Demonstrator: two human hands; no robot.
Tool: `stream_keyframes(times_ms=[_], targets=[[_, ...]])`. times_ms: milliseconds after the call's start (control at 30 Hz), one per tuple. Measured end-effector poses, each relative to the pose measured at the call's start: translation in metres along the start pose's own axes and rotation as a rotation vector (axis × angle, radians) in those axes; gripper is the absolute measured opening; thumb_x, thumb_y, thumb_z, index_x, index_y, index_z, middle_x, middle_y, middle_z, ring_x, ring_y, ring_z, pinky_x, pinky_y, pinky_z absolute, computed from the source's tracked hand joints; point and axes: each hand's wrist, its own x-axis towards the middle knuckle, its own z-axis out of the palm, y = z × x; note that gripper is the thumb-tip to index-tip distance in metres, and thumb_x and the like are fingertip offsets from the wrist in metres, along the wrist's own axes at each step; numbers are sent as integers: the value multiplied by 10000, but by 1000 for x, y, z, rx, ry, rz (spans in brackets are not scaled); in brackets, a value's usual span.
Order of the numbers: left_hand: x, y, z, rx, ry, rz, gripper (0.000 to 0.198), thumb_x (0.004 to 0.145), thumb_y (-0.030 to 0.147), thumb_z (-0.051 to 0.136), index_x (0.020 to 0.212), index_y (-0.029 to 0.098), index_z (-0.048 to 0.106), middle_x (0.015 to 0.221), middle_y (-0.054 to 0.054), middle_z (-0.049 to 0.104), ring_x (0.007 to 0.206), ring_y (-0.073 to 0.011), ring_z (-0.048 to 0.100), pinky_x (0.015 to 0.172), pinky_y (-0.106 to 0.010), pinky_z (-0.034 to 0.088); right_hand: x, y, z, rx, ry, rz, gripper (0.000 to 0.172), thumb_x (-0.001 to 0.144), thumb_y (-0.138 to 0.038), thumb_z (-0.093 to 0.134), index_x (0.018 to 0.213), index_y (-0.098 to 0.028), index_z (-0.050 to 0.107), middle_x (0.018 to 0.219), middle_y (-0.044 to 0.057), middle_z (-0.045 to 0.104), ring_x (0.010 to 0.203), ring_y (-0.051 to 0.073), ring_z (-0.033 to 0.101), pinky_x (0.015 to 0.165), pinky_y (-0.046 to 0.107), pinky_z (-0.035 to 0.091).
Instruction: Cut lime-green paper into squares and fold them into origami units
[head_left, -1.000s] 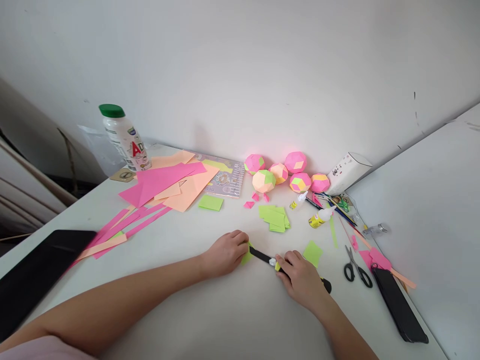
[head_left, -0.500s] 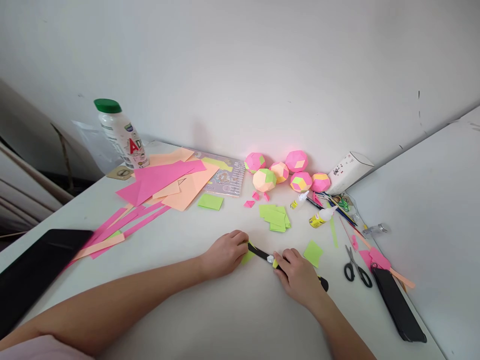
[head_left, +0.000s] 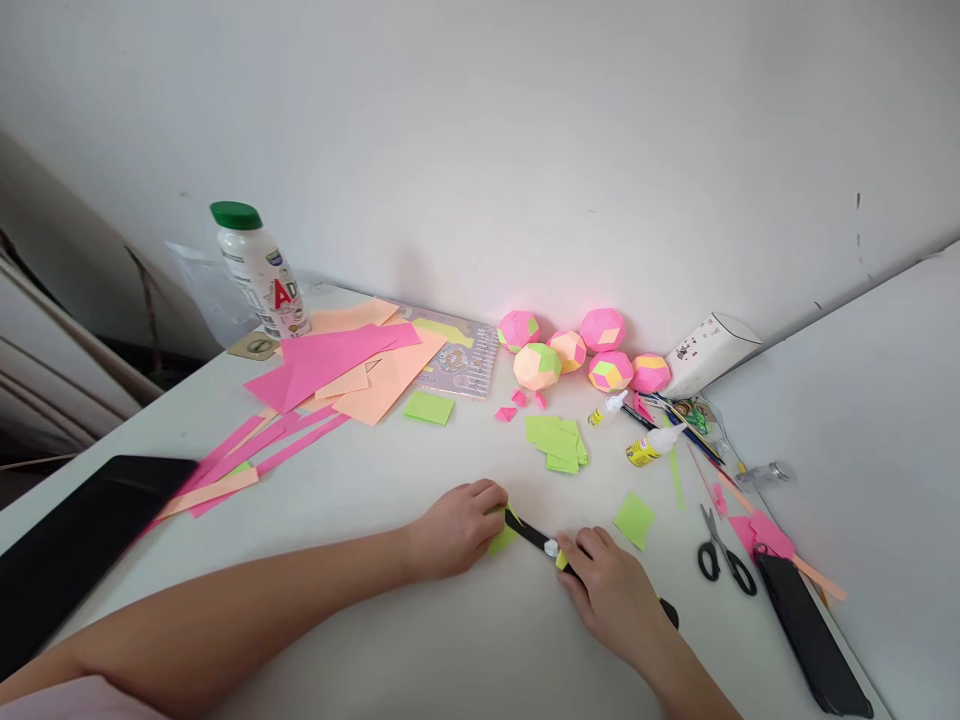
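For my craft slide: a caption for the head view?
Left hand pins green paper while right hand holds a black scissors to it.

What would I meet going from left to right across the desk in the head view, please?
Black tablet → bottle → pink paper → green note → left hand → paper balls → right hand → scissors → phone.
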Motion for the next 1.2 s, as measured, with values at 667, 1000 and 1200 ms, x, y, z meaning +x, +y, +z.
stream_keyframes(times_ms=[667, 1000, 1200], targets=[[2, 4, -3, 131, -71, 7, 213, 781, 43, 425, 625, 170, 493, 714, -47, 493, 692, -172, 454, 574, -263, 409, 9, -5, -2, 4, 2, 37, 365, 857, -174, 505, 1217, -137, 558, 947, 113, 612, 882, 237, 545, 670, 324, 516], [2, 2, -2, 104, -46, 77, 262, 752, 49, 424, 546, 201, 368, 432, 42, 421, 403, -118, 363, 796, -289, 477, 12, -5, 0, 20, 16, 47, 359, 864, -175, 493, 1217, -159, 556, 957, 112, 614, 885, 232, 544, 676, 312, 508], [1, 0, 1, 125, -74, 73, 255, 756, 57, 412, 547, 201, 380, 410, 48, 411, 384, -113, 370, 878, -295, 452, 14, -6, 0, 21, 6, 53, 366, 861, -162, 504, 1221, -120, 559, 953, 119, 607, 892, 236, 546, 690, 320, 508]])
